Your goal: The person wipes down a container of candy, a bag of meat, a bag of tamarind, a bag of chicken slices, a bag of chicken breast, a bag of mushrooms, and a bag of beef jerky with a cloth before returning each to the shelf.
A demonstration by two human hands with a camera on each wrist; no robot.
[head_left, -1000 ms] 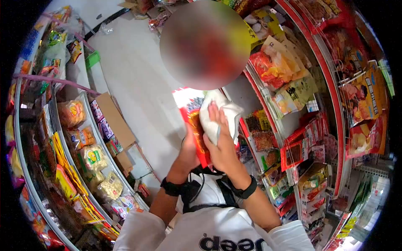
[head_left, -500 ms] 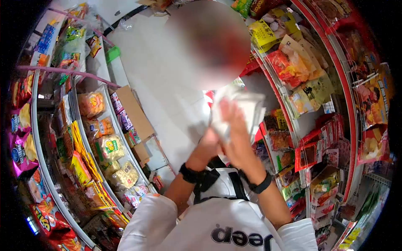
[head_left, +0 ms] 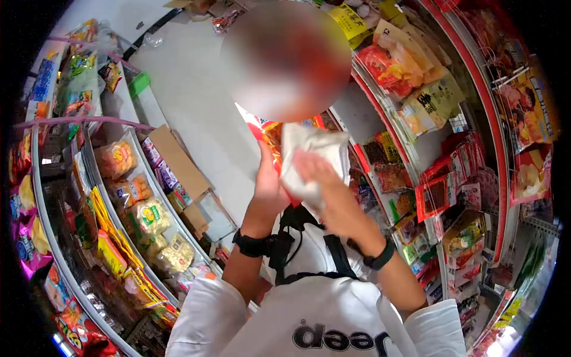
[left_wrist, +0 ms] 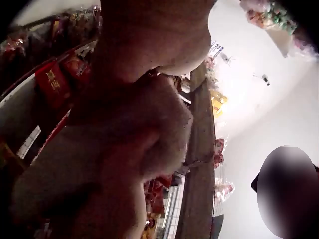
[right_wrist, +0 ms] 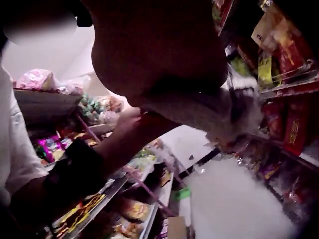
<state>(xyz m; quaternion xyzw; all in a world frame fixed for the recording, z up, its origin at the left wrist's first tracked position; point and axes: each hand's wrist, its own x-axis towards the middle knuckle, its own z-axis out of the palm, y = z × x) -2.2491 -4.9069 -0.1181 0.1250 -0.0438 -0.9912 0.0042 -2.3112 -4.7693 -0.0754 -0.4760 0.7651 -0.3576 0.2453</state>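
Note:
A red and orange snack packet (head_left: 272, 143) is held up in front of the chest in the head view. My left hand (head_left: 267, 181) grips its near left side, with the thumb along the edge and the other fingers hidden beneath. Over the packet lies a folded white cloth (head_left: 303, 143), covering most of its face. My right hand (head_left: 333, 193), blurred, presses on the cloth with its fingers laid out across it. The left wrist view shows the cloth (left_wrist: 169, 119) in shadow, bulging around the fingers. In the right wrist view, the packet is hidden behind the dark hand.
Curved shelves with bagged snacks (head_left: 151, 215) line the left side. On the right, red-edged shelves hold hanging packets (head_left: 434, 193) and larger bags (head_left: 395, 71). A cardboard box (head_left: 178, 160) stands beside the left shelf, along the pale floor (head_left: 190, 89). A blurred circle covers the top middle.
The right hand has slid across the packet with the cloth, which was bunched at first and now lies spread out. More of the packet's left edge shows than half a second ago.

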